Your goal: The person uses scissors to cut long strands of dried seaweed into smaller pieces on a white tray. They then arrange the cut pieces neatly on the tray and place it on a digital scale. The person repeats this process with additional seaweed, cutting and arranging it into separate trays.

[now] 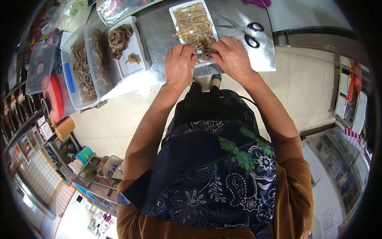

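Rows of pale, stringy food strips (194, 22) fill most of a white tray (211, 12) in front of me. Darker brown strips (206, 53) lie across its near end. My left hand (180, 64) holds these strips at their left end, fingers bent against the thumb. At their right end my right hand (232, 56) pinches them between thumb and fingers. The fingertips partly hide the strips. Black-handled scissors (252, 35) lie spread on the steel table right of the tray.
A second white tray (128, 68) holds a brown clump (119, 38) and a small piece. Left of it stands a clear plastic tub (66, 55) of brown strips. The steel table (155, 33) ends just before my body. A foil-like tray (119, 12) sits at the far left.
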Available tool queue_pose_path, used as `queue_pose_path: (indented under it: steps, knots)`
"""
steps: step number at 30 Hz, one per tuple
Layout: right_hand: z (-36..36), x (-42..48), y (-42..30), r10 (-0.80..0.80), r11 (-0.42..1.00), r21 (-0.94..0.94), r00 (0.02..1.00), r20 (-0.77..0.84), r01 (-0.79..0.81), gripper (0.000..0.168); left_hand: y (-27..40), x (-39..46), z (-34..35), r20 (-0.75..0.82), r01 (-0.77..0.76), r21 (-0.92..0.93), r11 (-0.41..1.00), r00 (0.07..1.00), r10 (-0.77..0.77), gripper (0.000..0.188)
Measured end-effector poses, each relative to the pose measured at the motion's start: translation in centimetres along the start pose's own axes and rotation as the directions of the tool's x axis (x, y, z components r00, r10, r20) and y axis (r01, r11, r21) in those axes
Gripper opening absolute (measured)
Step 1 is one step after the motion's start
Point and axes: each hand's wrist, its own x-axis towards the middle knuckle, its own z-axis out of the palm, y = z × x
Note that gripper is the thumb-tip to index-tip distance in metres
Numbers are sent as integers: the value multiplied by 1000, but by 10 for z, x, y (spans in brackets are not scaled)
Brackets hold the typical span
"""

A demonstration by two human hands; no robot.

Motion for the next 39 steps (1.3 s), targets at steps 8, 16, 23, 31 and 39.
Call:
queue_pose_path:
  steps: [8,16,23,31,39]
  knots:
    - [7,15,-4,52,998,-33,999,-1,-52,29,-5,4,4,1,8,49,999,1000,-8,23]
    - [15,28,0,-4,998,-62,998,-55,0,24,-15,9,3,-76,-32,81,996,996,38,20]
    - [-4,19,-5,16,998,-63,1000,-26,-18,29,-79,-13,-40,-245,246,-111,963,932,-267,20]
    - [-11,13,2,-30,1000,-4,990,-138,30,22,-146,-28,-78,-111,259,282,924,965,-236,15]
    - [-34,-12,16,441,816,423,898,-14,-394,13,-57,0,-98,267,565,-682,465,783,-561,16]
